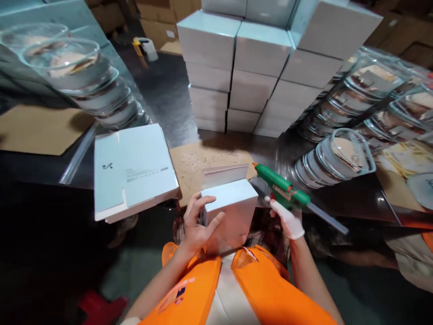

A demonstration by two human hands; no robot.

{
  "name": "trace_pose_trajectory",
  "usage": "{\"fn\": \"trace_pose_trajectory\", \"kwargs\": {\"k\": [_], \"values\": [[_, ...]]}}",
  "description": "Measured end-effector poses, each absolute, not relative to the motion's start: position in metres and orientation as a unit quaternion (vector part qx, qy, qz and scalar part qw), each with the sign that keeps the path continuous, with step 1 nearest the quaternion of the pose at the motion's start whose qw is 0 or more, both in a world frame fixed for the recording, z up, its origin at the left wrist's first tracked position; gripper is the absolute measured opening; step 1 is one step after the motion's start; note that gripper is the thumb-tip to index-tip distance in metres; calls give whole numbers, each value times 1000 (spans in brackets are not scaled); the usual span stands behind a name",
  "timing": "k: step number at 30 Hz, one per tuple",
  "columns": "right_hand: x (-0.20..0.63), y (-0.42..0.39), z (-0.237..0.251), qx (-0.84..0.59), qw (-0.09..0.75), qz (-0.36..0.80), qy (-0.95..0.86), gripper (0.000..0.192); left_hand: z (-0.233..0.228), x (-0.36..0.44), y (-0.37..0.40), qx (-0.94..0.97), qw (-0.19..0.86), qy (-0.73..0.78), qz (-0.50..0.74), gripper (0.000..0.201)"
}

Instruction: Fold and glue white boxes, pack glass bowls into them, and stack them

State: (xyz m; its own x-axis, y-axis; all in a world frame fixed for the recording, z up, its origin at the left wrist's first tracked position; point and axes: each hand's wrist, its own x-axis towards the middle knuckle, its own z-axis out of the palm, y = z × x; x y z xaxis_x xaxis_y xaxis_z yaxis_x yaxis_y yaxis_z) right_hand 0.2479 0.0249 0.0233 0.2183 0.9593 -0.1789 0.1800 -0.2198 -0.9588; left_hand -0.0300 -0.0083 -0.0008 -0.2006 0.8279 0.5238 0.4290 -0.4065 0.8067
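Flat carton (131, 169): small logo, print unreadable; hands hold box (232, 210), glue gun (282, 187).

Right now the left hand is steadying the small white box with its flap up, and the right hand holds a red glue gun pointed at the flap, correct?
Not quite: the glue gun is green, not red, as the head view shows. The rest holds: the left hand steadies the small white box with its flap up, and the gloved right hand holds the gun, nozzle toward the flap.

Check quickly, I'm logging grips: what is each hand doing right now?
Left hand: closed on the white box, holding it.
Right hand: gloved, gripping the green glue gun.
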Motion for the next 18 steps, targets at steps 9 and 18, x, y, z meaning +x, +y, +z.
{"fn": "trace_pose_trajectory", "kwargs": {"k": [9, 18], "values": [[274, 83, 38, -728, 284, 476, -404, 50, 5, -31, -5, 597, 185, 483, 613, 33], [220, 64, 77, -523, 407, 572, -484, 55, -3, -19, 7, 619, 267, 390, 627, 35]]}}
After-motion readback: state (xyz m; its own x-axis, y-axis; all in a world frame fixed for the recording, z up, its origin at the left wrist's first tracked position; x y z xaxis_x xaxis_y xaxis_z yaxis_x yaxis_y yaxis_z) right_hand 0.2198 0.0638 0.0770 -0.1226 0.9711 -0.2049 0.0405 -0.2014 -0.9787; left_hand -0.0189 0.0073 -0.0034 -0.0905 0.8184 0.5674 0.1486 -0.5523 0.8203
